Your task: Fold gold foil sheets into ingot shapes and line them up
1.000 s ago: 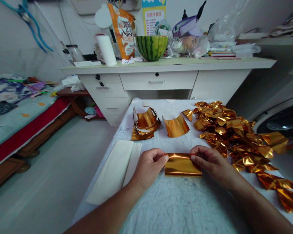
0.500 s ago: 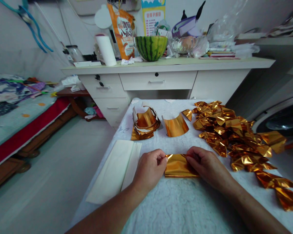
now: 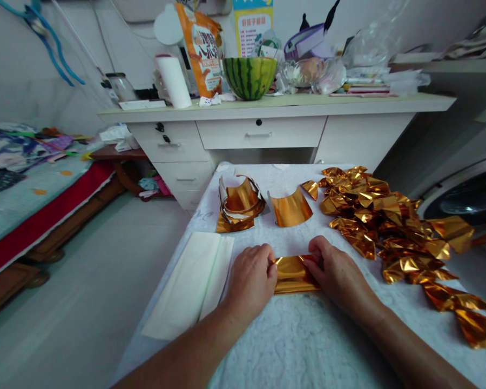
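Some gold foil (image 3: 295, 274), pale tablecloth (image 3: 295, 340) — desk (image 3: 227, 133) beyond

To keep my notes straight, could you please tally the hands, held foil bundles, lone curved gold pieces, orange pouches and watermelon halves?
Left hand and right hand: 2
Held foil bundle: 1
Lone curved gold piece: 1
Orange pouch: 1
Watermelon half: 1
Total: 6

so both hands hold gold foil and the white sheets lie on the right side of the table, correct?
Wrong side: the head view shows the white sheets on the left of the table. The left hand and right hand do hold gold foil.
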{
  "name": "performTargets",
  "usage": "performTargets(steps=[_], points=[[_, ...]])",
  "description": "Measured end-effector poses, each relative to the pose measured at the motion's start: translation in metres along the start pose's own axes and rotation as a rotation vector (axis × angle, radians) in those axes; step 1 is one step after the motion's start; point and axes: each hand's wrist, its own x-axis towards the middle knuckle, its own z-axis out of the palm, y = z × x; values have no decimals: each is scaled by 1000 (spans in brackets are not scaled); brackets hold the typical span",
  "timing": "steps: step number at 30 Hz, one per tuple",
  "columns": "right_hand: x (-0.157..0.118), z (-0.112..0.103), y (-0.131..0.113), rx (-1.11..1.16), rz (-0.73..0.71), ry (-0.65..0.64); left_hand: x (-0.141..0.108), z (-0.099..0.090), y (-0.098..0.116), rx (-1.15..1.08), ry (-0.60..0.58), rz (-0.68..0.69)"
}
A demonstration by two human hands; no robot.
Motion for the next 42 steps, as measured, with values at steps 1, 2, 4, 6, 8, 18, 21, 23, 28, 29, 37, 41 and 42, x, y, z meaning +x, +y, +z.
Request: performTargets(steps=[1, 2, 4, 6, 8, 18, 21, 23, 28, 29, 37, 41, 42], points=[[0, 0, 0, -9, 4, 0, 0, -1, 0, -14, 26, 7], [-1, 0, 0, -17, 7, 1, 0, -1, 1, -28, 55, 14], [-1, -1, 0, -29, -7, 15, 1, -4, 2, -36, 74, 40], [0, -1, 1, -47, -54, 53, 2, -7, 2, -36, 29, 92], [1, -1, 1, -65, -113, 87, 4, -8, 0, -50, -43, 159], [2, -11, -12, -10, -266, -130, 3, -7, -1, -67, -138, 197], [0, -12, -17, -60, -246, -120, 1, -10, 2, -33, -162, 182], [-3, -12, -20, -106, -238, -118, -1, -11, 3, -5, -173, 174], [-13, -8, -24, -244, -232, -66, -7, -11, 4, 50, -204, 174], [-14, -7, -25, -269, -233, -52, -8, -12, 4, 54, -215, 177], [-22, 0, -33, -353, -220, 11, -12, -20, 0, 34, -311, 206], [-24, 4, -35, -372, -218, 44, -10, -26, -1, 9, -379, 203], [-24, 4, -36, -373, -216, 44, -10, -27, -1, -2, -391, 205]])
